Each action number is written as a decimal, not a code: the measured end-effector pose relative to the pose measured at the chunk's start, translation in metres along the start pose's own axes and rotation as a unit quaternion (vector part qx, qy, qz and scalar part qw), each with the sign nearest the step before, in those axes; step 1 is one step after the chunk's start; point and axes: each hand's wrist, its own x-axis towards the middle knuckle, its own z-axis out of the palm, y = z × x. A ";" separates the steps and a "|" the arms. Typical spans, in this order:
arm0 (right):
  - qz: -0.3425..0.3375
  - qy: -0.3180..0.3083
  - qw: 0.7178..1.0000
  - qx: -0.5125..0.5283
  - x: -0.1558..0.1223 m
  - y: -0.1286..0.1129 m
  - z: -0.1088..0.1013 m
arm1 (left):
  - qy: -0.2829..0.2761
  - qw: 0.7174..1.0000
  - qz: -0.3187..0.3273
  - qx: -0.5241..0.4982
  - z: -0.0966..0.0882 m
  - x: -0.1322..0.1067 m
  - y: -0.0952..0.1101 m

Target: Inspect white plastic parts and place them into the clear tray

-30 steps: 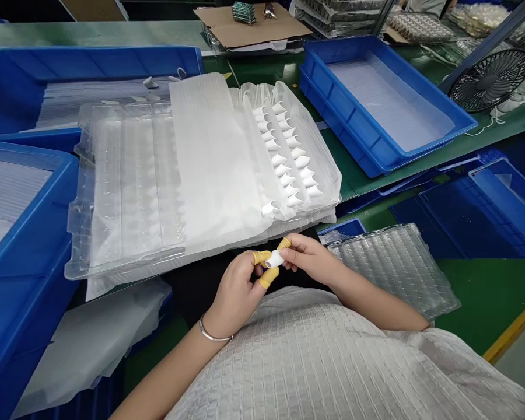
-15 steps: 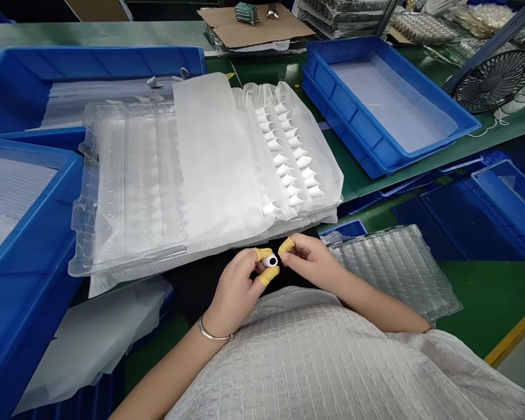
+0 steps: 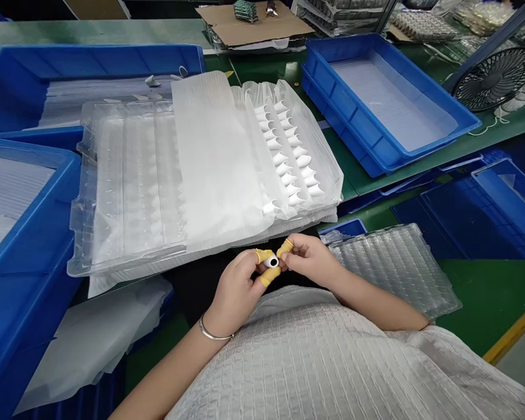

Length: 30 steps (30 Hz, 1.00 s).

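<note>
My left hand point(image 3: 240, 283), with yellow finger cots on thumb and forefinger, pinches a small white rounded piece point(image 3: 271, 262) with a black round opening or spot on its face. My right hand point(image 3: 312, 256), a yellow cot on its forefinger, has thumb and finger closed together at the right edge of that piece. Whatever sits between those right fingertips is too small to make out. Just beyond both hands lies a clear plastic tray point(image 3: 81, 233) covered by white translucent sheets point(image 3: 219, 169). Rows of white curved pieces point(image 3: 284, 168) stand uncovered at its right.
Blue bins point(image 3: 109, 55) stand at the left, holding stacked pale sheets. Another blue bin point(image 3: 363, 131) sits at the back right, near a black fan point(image 3: 492, 79). A clear ridged tray point(image 3: 394, 271) lies by my right forearm. White sheets point(image 3: 96, 338) hang low at the left.
My right fingertips have moved left and closed the small gap to the white piece. My left hand still pinches it in nearly the same place.
</note>
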 end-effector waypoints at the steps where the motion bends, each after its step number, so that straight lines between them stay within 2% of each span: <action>1: 0.012 -0.003 1.000 0.020 0.000 0.000 -0.001 | -0.002 1.000 -0.012 -0.018 0.001 -0.001 -0.001; 4: 0.032 0.000 0.999 0.033 -0.001 -0.001 -0.003 | -0.010 0.998 -0.039 -0.057 0.003 -0.002 -0.003; 7: 0.035 -0.008 0.999 0.025 -0.002 -0.002 -0.002 | -0.008 0.997 -0.036 -0.060 0.004 -0.001 -0.004; 11: -0.026 -0.014 1.000 -0.001 -0.004 -0.002 0.002 | 0.013 1.000 -0.006 -0.018 0.000 0.000 -0.002; 16: -0.103 -0.007 0.991 -0.081 -0.007 -0.005 0.006 | 0.025 0.999 0.008 0.021 -0.001 0.000 -0.001; 23: -0.149 0.011 0.973 -0.178 -0.011 -0.007 0.005 | -0.004 0.999 -0.033 -0.003 0.000 0.000 0.000; 30: -0.169 0.021 0.958 -0.232 -0.011 -0.007 0.004 | -0.001 0.999 0.028 0.039 -0.001 0.001 -0.002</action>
